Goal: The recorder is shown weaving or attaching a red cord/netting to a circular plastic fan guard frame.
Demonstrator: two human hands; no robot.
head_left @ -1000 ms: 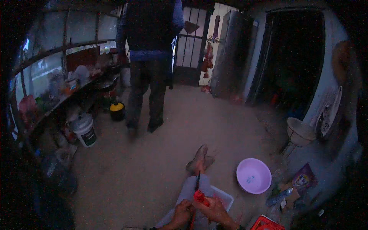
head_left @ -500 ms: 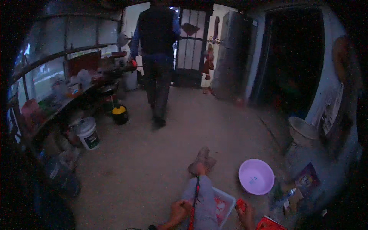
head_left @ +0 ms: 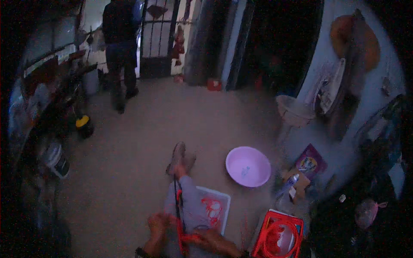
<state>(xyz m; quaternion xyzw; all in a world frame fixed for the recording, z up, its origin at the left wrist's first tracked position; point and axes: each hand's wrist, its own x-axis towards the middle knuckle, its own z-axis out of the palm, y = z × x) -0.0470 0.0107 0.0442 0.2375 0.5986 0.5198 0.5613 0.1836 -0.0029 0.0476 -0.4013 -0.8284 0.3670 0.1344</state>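
A: The fingers of both hands are curled shut on a red cord [head_left: 180, 223]. The left hand [head_left: 157, 226] grips it at the near edge of the view, and the right hand [head_left: 211, 241] pinches a bend of it just to the right, lower down

B: And where does the cord run?

A: From the hands it stretches away, taut and dark, along the person's outstretched leg [head_left: 183, 193] to the feet [head_left: 180, 157], which rest crossed on the floor [head_left: 129, 163]. Whether it is looped round a foot, I cannot tell

B: Start with the big things around them, then

A: The sandy floor fills the middle. Far off stands a dark doorway [head_left: 275, 43] on the right and a barred gate [head_left: 161, 38] to its left, with another person [head_left: 120, 51] standing in dark clothes by the gate. A cluttered bench [head_left: 51, 99] runs down the left side

B: Smaller?

A: A pale purple basin [head_left: 248, 166] sits on the floor to the right of the feet. A white woven basket [head_left: 294, 112] stands farther off, by the right wall. Under the leg lies a flat grey tray [head_left: 213, 206] with red bits in it. A red crate [head_left: 278, 232] holding coiled red cord sits near, just right of the right hand. On the left, a white bucket [head_left: 58, 160], and beyond it a small yellow and black can [head_left: 84, 125]
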